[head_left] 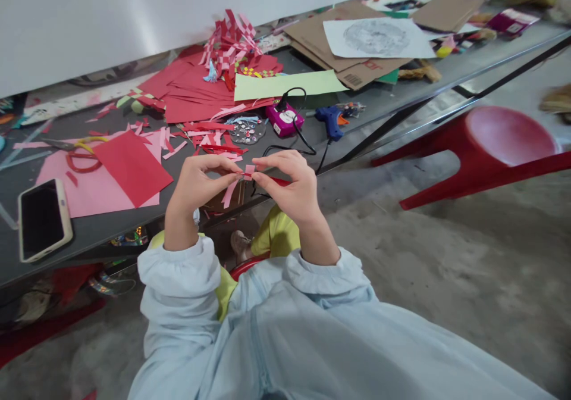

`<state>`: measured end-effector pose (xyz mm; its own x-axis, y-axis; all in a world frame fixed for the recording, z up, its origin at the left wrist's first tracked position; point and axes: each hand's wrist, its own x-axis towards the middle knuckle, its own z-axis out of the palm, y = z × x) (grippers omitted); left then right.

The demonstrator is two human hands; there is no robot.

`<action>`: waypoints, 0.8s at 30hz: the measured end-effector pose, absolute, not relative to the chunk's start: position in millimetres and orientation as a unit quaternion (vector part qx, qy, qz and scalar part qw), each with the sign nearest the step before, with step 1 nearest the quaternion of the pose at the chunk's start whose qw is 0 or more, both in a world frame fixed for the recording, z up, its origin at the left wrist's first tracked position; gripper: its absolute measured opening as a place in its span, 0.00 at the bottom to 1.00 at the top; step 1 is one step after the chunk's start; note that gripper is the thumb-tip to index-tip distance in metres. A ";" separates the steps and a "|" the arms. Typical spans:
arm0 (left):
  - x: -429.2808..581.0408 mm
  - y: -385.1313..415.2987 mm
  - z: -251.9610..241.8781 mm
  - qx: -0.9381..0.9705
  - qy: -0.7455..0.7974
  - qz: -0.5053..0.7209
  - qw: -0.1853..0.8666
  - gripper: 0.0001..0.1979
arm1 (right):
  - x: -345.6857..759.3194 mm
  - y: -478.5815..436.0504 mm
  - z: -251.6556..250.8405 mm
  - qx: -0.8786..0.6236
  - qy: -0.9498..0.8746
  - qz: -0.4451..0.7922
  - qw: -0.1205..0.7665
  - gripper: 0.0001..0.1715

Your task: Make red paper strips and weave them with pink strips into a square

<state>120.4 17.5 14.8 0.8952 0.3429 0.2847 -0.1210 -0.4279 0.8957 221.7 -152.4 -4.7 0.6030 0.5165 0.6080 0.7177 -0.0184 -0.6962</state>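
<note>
My left hand point(199, 181) and my right hand point(292, 187) meet in front of me, just off the table's near edge. Both pinch a small piece of woven pink and red paper strips point(247, 172), with a pink strip end hanging down from it. Just behind the hands on the dark table point(111, 227) lie loose red and pink paper strips point(209, 135). A woven red and pink paper piece point(229, 46) sits further back on red sheets.
A phone point(42, 218) lies at the left near the table edge. Red paper point(131, 165) rests on a pink sheet. A blue glue gun point(330, 119), a magenta box point(284, 119) and a cable sit mid-table. Cardboard point(352, 61) lies behind. A red plastic stool point(495, 144) stands at right.
</note>
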 end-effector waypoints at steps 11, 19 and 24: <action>120.7 15.0 15.9 0.821 0.073 0.214 0.524 0.06 | 222.3 -147.8 -0.5 -0.705 -0.433 -0.105 0.551 0.02; 119.8 15.2 15.4 0.820 0.075 0.225 0.521 0.07 | 221.5 -145.7 -4.3 -0.698 -0.438 -0.092 0.558 0.05; 118.8 15.0 17.0 0.814 0.066 0.237 0.527 0.09 | 219.7 -145.5 -3.0 -0.701 -0.437 -0.095 0.556 0.05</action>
<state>118.8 15.0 17.0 0.8788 0.3578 0.3158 -0.1418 -0.4361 0.8887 219.7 -145.5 -3.0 0.6007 0.5068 0.6183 0.7173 -0.0002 -0.6968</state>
